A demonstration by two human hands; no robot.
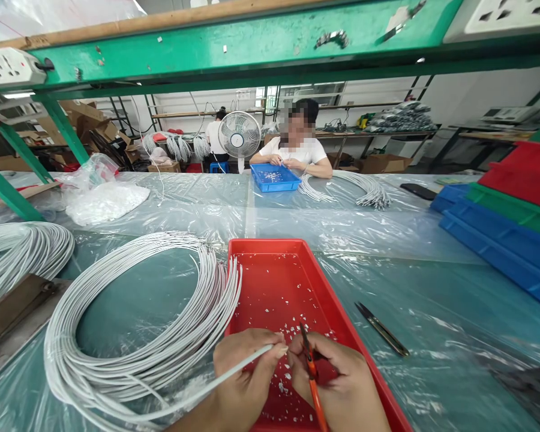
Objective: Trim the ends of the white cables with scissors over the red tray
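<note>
My left hand point(245, 372) pinches a white cable point(225, 377) close to its end, over the red tray point(270, 288). That cable runs back toward a large coil of white cables point(117, 360), whose ends rest by the tray's left rim. In my right hand point(342, 378) is a small orange-handled cutting tool point(312, 372), its dark tip pointing up and away from me. The fingertips of both hands are close together near the cable's end. Small white scraps lie scattered across the tray floor.
Thread snips point(382, 330) lie right of the tray. Stacked plastic trays point(504, 222) stand at the right, another cable coil point(22, 258) at the left. Across the table a person point(297, 144) works over a blue tray point(274, 186). A green beam point(252, 45) spans overhead.
</note>
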